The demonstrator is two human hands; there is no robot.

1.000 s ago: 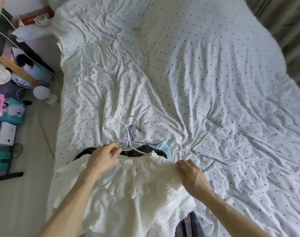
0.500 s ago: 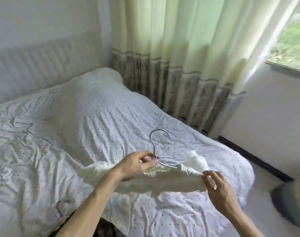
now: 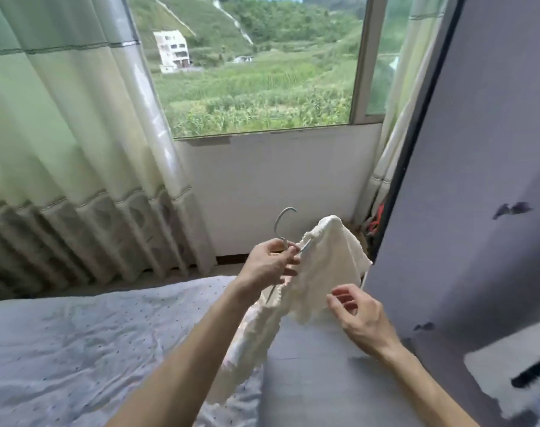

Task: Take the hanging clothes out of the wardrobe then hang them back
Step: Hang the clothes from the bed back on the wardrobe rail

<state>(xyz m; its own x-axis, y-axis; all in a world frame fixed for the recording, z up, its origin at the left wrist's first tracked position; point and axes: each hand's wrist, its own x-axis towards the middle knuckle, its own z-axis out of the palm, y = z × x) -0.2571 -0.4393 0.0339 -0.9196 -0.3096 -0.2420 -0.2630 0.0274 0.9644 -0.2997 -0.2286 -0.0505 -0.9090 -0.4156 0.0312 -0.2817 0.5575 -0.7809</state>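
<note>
My left hand [image 3: 270,261] pinches the hanger [image 3: 276,224] at the neck, just below the hook. The white garment [image 3: 327,263] hangs on it, tilted, with its lower hem trailing toward the bed [image 3: 77,334]. My right hand [image 3: 359,315] sits just beside the garment's edge, fingers loosely curled, gripping nothing.

Procedure, as I judge it: hold the neck pinch firm, level the hanger, and steady the cloth with the right hand.

Clearance: the grey panel [image 3: 478,180], probably the wardrobe, stands close on the right, its dark edge near the garment. Open room lies ahead toward the window [image 3: 256,72]. The curtain [image 3: 62,134] bounds the left.
</note>
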